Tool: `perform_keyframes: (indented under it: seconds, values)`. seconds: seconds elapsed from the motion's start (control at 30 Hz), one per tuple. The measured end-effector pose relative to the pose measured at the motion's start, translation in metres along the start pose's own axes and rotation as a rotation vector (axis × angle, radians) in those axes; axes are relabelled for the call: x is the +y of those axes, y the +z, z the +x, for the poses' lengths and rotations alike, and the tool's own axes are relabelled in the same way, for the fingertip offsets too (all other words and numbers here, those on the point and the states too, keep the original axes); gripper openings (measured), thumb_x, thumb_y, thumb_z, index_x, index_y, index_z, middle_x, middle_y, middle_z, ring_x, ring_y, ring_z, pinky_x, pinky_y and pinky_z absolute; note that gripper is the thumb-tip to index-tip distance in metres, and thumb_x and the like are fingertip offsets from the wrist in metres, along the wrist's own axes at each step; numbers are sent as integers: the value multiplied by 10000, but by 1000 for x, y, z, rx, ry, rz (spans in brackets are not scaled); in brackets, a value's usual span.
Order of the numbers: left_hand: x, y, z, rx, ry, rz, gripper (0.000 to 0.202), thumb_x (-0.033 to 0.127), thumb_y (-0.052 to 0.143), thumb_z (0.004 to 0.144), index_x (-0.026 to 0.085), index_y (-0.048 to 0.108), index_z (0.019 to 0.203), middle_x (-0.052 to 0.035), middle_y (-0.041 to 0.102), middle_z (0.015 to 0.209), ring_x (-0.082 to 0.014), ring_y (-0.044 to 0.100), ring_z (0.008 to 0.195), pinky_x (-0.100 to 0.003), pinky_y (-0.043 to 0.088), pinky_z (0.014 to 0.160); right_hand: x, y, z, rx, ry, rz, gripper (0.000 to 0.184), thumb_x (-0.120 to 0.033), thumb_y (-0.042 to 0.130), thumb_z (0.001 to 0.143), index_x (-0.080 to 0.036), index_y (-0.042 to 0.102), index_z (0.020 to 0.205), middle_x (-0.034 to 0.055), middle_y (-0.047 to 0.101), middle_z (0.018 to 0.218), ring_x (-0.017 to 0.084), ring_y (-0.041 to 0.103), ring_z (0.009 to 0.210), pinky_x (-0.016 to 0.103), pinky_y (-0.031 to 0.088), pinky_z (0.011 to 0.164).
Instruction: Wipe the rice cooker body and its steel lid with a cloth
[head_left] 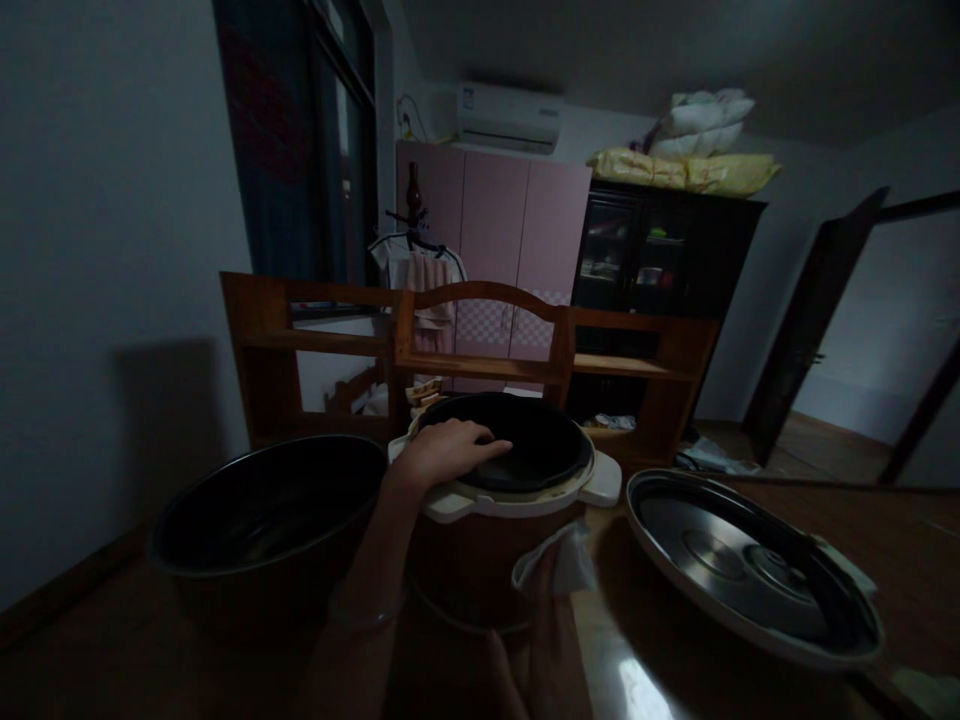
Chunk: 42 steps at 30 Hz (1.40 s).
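Cooker (466,565): dk brown body, off-white rim w/ handles (602,482), blk inside.

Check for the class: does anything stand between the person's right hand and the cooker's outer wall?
Only the white cloth visibly does: the right hand holds it by the cooker's front, below the rim. The lid lies aside to the right, out of the way.

Set on the brown tabletop (609,640) (glossy, brightly reflecting): black pot (262,574) toward the left edge, cooker body (465,560) between, lid (712,552) toward the right edge, inner side showing.
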<state>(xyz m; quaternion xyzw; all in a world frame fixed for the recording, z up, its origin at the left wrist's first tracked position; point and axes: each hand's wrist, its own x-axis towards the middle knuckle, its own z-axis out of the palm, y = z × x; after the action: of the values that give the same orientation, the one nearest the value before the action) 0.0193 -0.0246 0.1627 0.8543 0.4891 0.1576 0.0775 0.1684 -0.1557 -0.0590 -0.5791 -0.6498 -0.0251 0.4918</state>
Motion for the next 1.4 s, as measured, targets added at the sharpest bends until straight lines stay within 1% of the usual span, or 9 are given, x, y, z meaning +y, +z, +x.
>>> perform_keyframes:
  seconds: [0.1, 0.3, 0.4, 0.63, 0.73, 0.9, 1.0, 1.13, 1.4]
  values:
    - [3, -2, -1, -18, 0, 20, 598, 702, 357, 908, 312, 736, 1156, -35, 730, 1174, -248, 654, 1093, -287, 446, 901, -4, -7, -1, -27, -22, 28, 857, -384, 500, 953, -183, -28, 1597, 176, 141, 1645, 411, 224, 1483, 642, 390, 1084]
    - [6, -3, -2, -25, -12, 27, 576, 673, 350, 925, 319, 732, 1169, -30, 714, 1217, -258, 637, 1127, -290, 441, 911, -29, -52, 37, -97, -184, 12, 784, -369, 476, 989, -226, 5, 1599, 113, 221, 1638, 346, 185, 1506, 577, 331, 1151]
    - [7, -4, -3, -34, -10, 25, 566, 658, 348, 932, 319, 728, 1179, -28, 714, 1218, -251, 635, 1127, -283, 438, 906, -22, -38, 30, -49, -168, -4, 826, -378, 505, 968, -197, 3, 1599, 142, 235, 1629, 376, 189, 1501, 609, 349, 1131]
    - [6, -4, -3, -27, -11, 29, 597, 672, 341, 923, 294, 730, 1172, -45, 720, 1191, -261, 639, 1110, -288, 451, 826, 12, 29, -34, -45, -25, 35, 1016, -356, 630, 853, -191, -44, 1596, 171, 82, 1653, 464, 144, 1479, 684, 412, 1040]
    - [4, -2, -2, -29, -13, 24, 624, 688, 329, 916, 283, 728, 1173, -53, 715, 1199, -265, 638, 1106, -288, 449, 797, 9, 23, -27, -54, -90, 31, 1024, -358, 637, 845, -181, -35, 1597, 164, 70, 1656, 454, 138, 1485, 675, 380, 1072]
    - [1, 0, 1, -36, -14, 28, 630, 693, 319, 914, 285, 727, 1167, -48, 711, 1210, -265, 637, 1105, -289, 444, 803, -12, -25, 24, -31, -87, 44, 835, -369, 479, 972, -175, -44, 1594, 142, 44, 1664, 389, 98, 1511, 639, 320, 1134]
    - [-1, 2, 3, -24, -8, 1, 633, 707, 320, 910, 289, 732, 1149, -46, 724, 1173, -260, 646, 1081, -291, 443, 824, -18, -40, 39, -66, -92, 45, 823, -364, 473, 988, -200, -61, 1592, 112, 57, 1667, 360, 70, 1521, 635, 271, 1166]
    - [-3, 3, 4, -32, 1, -13, 635, 714, 321, 907, 290, 730, 1144, -44, 728, 1168, -266, 651, 1069, -294, 444, 798, -9, -33, 30, -70, -29, 23, 830, -370, 471, 981, -187, -60, 1593, 123, 95, 1660, 357, 67, 1523, 619, 296, 1164]
    - [1, 0, 2, -29, -35, -6, 629, 719, 337, 901, 291, 734, 1134, -42, 744, 1125, -276, 650, 1077, -301, 447, 773, 20, -11, -14, -102, 139, 135, 779, -381, 392, 1016, -150, -86, 1586, 146, 243, 1623, 295, 247, 1495, 488, 371, 1153]
